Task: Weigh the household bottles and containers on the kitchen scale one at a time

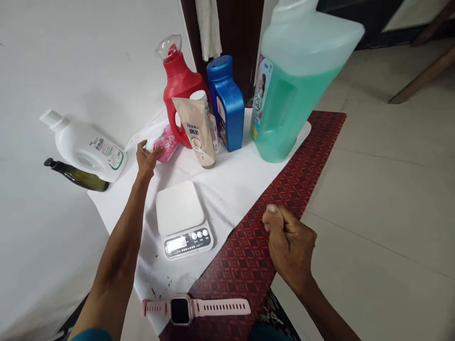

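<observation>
My left hand (145, 160) reaches across the table, thumb and fingers apart, at the near left end of a pink and white packet (167, 144). Its thumb overlaps the packet in view; I cannot tell how firmly it touches. My right hand (289, 244) is closed in a fist above the red patterned table edge, with nothing visible in it. Between the two hands lies a white kitchen scale (180, 208) with a lit display and a bare platform. Behind the packet stand a red detergent bottle (181, 83) and a beige Rejoice tube (197, 132).
A blue bottle (227, 106) and a large jug of green liquid (289, 104) stand at the back. On the left, a white bottle (88, 147) and a dark green bottle (78, 175) lean by the wall. A pink-strapped smartwatch (180, 310) lies at the near edge.
</observation>
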Demonstrator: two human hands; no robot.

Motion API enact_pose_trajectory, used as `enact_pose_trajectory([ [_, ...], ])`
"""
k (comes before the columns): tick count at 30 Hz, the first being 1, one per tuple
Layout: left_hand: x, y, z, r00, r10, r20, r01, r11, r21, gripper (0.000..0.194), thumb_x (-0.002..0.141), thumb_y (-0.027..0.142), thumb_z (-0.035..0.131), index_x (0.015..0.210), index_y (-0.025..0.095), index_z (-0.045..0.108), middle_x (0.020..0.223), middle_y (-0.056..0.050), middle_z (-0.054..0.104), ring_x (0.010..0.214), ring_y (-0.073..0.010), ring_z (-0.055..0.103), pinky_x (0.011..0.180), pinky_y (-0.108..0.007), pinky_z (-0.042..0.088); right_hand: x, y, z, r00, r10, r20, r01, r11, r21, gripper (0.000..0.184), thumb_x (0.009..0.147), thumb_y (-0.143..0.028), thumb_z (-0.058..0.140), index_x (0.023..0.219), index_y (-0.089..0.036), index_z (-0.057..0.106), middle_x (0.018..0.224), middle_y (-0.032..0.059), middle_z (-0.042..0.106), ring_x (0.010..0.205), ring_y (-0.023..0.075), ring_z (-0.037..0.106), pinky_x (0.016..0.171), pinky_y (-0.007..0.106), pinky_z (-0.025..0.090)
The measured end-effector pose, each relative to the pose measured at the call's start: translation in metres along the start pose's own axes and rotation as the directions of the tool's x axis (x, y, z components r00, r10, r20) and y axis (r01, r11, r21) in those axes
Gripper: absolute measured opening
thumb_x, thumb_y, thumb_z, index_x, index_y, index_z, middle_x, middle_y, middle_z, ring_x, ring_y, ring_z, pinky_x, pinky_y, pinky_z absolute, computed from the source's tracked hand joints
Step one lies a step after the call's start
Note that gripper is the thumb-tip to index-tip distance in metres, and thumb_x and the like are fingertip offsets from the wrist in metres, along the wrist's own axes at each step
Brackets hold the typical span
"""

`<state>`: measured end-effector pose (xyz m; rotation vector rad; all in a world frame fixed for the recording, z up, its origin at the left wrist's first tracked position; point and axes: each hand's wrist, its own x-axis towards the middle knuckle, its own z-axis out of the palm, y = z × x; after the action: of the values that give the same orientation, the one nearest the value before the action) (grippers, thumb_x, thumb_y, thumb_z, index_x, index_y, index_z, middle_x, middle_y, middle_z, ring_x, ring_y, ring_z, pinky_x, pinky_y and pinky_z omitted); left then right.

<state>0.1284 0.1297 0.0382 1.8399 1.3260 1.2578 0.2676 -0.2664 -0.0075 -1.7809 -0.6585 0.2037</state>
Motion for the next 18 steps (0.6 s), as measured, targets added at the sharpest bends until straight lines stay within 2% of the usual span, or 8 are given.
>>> enact_pose_trajectory([
  [3,-0.030,0.009,-0.049,0.995,-0.097,0.027,0.099,0.991,-0.086,0.090,0.057,0.055,0.091,0.132,0.015,0.062,0.111,-0.008,0.067,0.106,-0.0260,0.067,0.097,-0.041,0.059,0.000,0.000,-0.001,1.000,-0.006,-0.004,0.006,1.000,-0.007,0.058,0.109,-0.060,0.044,0.066,-0.023,0.055,0.054,-0.0034,0.054,0.050,0.0127,0.050,0.060,0.030,0.039],
  [6,-0.070,0.028,-0.100,0.996,0.024,0.091,-0.011,0.991,-0.134,0.086,0.064,0.056,0.090,0.136,0.019,0.062,0.123,-0.010,0.070,0.118,-0.0283,0.068,0.102,-0.041,0.059,0.000,0.000,0.000,1.000,-0.003,-0.006,0.003,1.000,-0.018,0.059,0.109,-0.061,0.042,0.066,-0.024,0.056,0.053,-0.0038,0.053,0.049,0.0127,0.049,0.060,0.031,0.038],
  [9,-0.115,0.053,-0.137,0.978,0.135,0.160,-0.121,0.988,-0.099,0.075,0.073,0.050,0.088,0.139,0.026,0.063,0.137,-0.008,0.068,0.131,-0.0314,0.065,0.108,-0.043,0.057,0.000,0.000,0.001,1.000,-0.005,-0.005,0.005,1.000,-0.027,0.059,0.109,-0.062,0.042,0.066,-0.024,0.056,0.053,-0.0037,0.053,0.049,0.0128,0.049,0.059,0.031,0.038],
  [12,-0.156,0.071,-0.148,0.952,0.181,0.246,-0.171,0.983,-0.060,0.075,0.072,0.045,0.092,0.141,0.029,0.065,0.142,-0.007,0.066,0.135,-0.0333,0.062,0.108,-0.043,0.057,0.000,-0.002,0.002,1.000,-0.019,-0.022,0.018,0.999,-0.042,0.058,0.108,-0.062,0.042,0.066,-0.024,0.055,0.054,-0.0034,0.053,0.050,0.0128,0.049,0.059,0.031,0.038],
  [15,-0.185,0.074,-0.141,0.917,0.180,0.355,-0.189,0.982,-0.010,0.071,0.074,0.045,0.093,0.138,0.030,0.066,0.138,-0.007,0.067,0.132,-0.0327,0.064,0.104,-0.043,0.058,0.000,-0.003,0.003,0.999,-0.039,-0.031,0.037,0.998,-0.048,0.057,0.109,-0.060,0.043,0.066,-0.024,0.055,0.054,-0.0039,0.052,0.050,0.0122,0.048,0.059,0.031,0.037],
  [18,-0.199,0.069,-0.131,0.886,0.161,0.436,-0.206,0.977,0.057,0.068,0.079,0.048,0.090,0.140,0.031,0.065,0.138,-0.008,0.067,0.128,-0.0316,0.065,0.103,-0.045,0.057,0.000,-0.004,0.003,0.999,-0.038,-0.019,0.037,0.998,-0.046,0.056,0.109,-0.059,0.042,0.066,-0.024,0.054,0.054,-0.0042,0.051,0.049,0.0119,0.046,0.057,0.030,0.037],
])
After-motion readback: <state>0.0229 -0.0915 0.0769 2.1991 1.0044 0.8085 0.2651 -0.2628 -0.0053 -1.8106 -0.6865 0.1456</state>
